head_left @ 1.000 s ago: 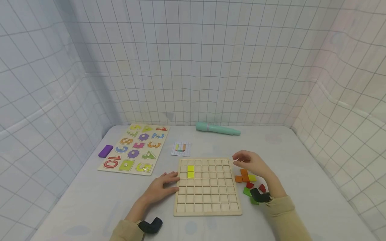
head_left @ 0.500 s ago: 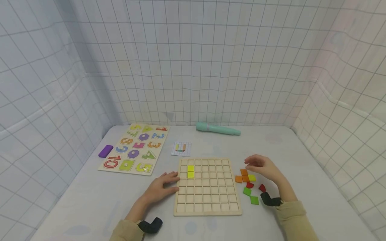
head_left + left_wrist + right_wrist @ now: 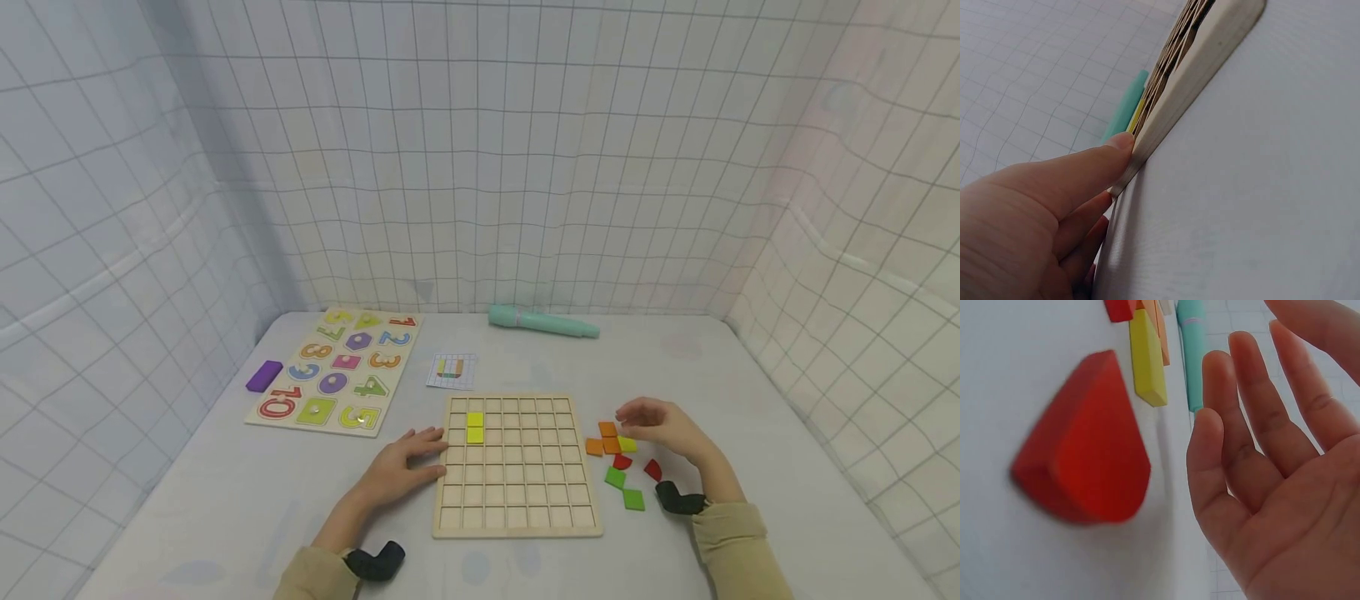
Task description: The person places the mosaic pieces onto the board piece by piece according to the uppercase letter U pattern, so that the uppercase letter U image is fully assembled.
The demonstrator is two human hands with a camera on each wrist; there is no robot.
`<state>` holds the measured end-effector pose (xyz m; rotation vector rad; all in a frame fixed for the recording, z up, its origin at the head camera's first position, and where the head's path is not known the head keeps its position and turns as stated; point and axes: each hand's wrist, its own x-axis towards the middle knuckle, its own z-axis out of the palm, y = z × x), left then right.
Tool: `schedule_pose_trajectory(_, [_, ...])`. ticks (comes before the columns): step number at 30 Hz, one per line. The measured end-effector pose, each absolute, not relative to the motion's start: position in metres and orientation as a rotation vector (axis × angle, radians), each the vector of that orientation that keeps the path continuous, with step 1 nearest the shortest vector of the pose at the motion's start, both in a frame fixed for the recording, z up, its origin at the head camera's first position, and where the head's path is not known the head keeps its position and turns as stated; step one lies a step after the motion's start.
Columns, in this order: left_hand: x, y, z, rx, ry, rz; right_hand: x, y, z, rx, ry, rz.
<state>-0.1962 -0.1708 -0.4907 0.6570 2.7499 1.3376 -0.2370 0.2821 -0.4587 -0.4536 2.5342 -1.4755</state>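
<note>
The wooden grid board [image 3: 517,532] lies flat on the table, with two yellow square tiles [image 3: 475,427] in its upper left cells. My left hand [image 3: 397,471] rests against the board's left edge, fingers extended; in the left wrist view the thumb [image 3: 1094,172] touches the board's rim [image 3: 1185,87]. To the right of the board, my right hand [image 3: 671,432] hovers with relaxed fingers beside a loose yellow tile [image 3: 628,446], holding nothing. Several orange tiles [image 3: 611,445] lie by it. Nearer are two red quarter-round pieces [image 3: 653,470] and two green tiles [image 3: 633,500].
A small pattern card [image 3: 452,370] lies behind the board. A number puzzle board [image 3: 360,362] is at the left, with a purple block [image 3: 264,376] beside it. A turquoise pen-shaped object [image 3: 543,322] lies at the back, before the grid-patterned cloth wall [image 3: 525,208].
My right hand has moved rightward and toward the front, away from the grid board's upper right corner to the loose tiles, uncovering the green ones. The left hand has stayed in place.
</note>
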Motion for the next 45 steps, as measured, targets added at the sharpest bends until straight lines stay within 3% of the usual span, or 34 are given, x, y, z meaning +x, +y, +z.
schedule_pose_trajectory(45, [-0.196,-0.17,-0.489,0.685,2.757,1.338,-0.24,0.302,-0.474,-0.486,2.417,-1.452])
